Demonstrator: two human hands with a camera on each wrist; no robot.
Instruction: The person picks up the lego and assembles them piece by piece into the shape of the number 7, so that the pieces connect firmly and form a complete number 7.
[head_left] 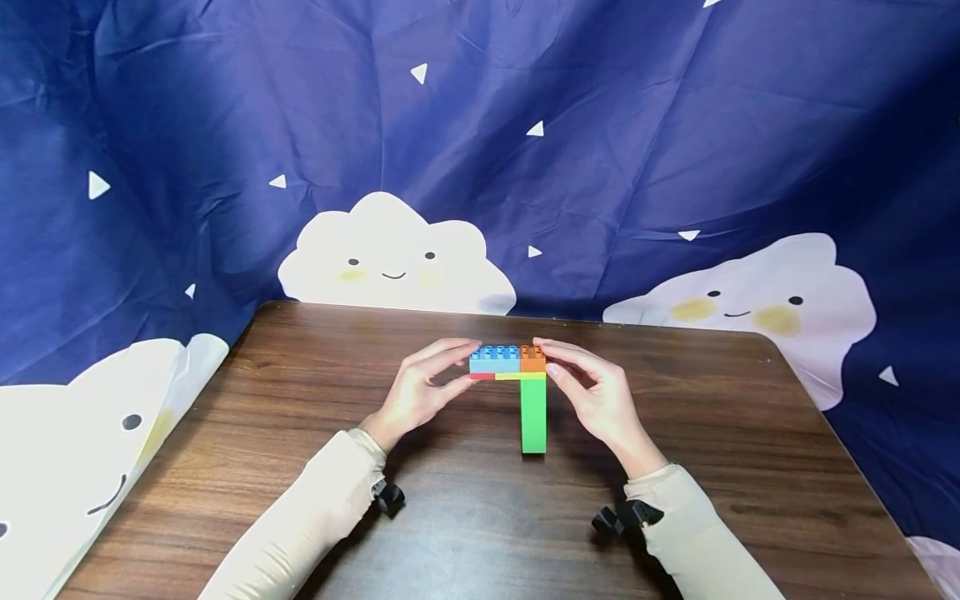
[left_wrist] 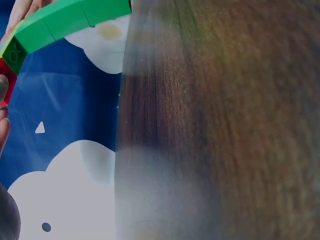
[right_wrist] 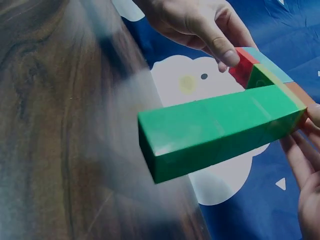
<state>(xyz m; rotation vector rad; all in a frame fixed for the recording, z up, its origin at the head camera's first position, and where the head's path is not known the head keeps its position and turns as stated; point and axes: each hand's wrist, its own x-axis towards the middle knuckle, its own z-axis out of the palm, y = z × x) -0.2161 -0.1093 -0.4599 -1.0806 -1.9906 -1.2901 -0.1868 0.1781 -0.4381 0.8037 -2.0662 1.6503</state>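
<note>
A T-like build of toy building bricks is held between both hands. Its upright is a column of stacked green bricks [head_left: 534, 418]; whether the foot touches the table I cannot tell. Across the top run a blue brick [head_left: 495, 365] and an orange brick [head_left: 533, 365]. Beneath them lie a red brick [right_wrist: 243, 67] and a thin yellow brick [right_wrist: 280, 86]. My left hand [head_left: 416, 386] pinches the left end by the blue and red bricks, thumb toward me. The right hand [head_left: 600, 396] holds the right end at the orange brick, fingertips partly hidden in the right wrist view.
The bricks are over a brown wood-grain table [head_left: 720, 400]. Behind it hangs a dark blue cloth [head_left: 465, 125] with white clouds and small triangles. A black wrist camera [head_left: 390, 497] is strapped to the left sleeve, another black camera [head_left: 609, 523] to the right.
</note>
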